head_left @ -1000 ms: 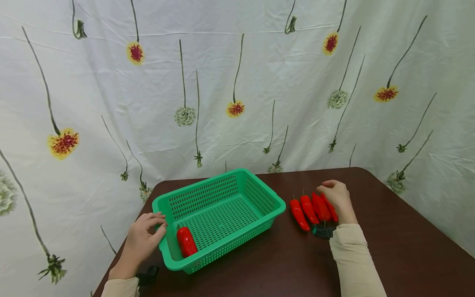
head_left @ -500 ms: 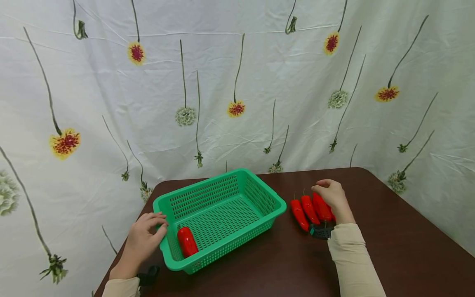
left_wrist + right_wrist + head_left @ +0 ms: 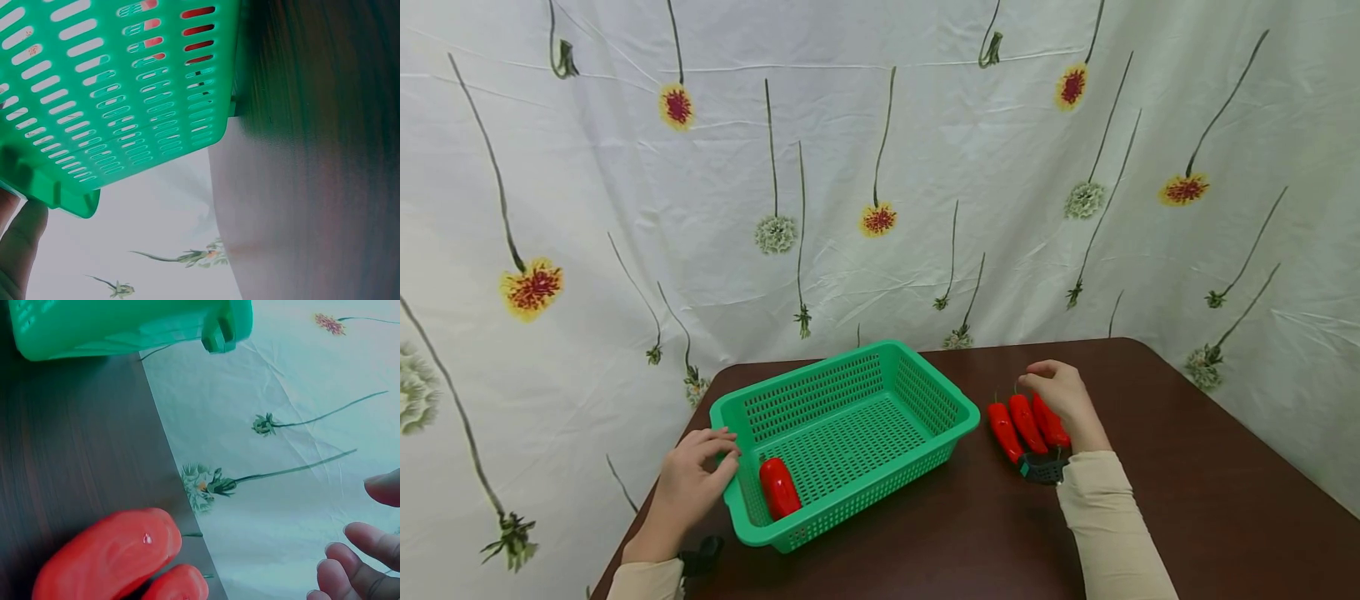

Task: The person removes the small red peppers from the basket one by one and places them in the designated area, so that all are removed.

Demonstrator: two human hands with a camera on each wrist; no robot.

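Note:
A green perforated plastic basket point(image 3: 842, 450) stands left of centre on the table. My left hand point(image 3: 688, 479) holds its left end, and in the left wrist view fingers point(image 3: 24, 234) touch the rim of the basket point(image 3: 125, 100). Inside, near that end, lies one red chili pepper point(image 3: 779, 488). To the basket's right, red chili peppers point(image 3: 1005, 433) lie side by side in a row. Over the row hovers my right hand point(image 3: 1063, 396), holding nothing. The right wrist view shows its fingers point(image 3: 340, 569) apart from the thumb, with two peppers point(image 3: 106, 556) below. The hand and wrist hide part of the row.
The dark brown table point(image 3: 985, 533) has rounded far corners. A white curtain with printed flowers point(image 3: 880, 167) hangs directly behind it. Black straps sit on both wrists, and the right one point(image 3: 1043, 468) hangs over the lower ends of the peppers.
My right hand has moved left over the pepper row, from the right-hand peppers towards the middle ones. The left hand, basket and peppers stay put.

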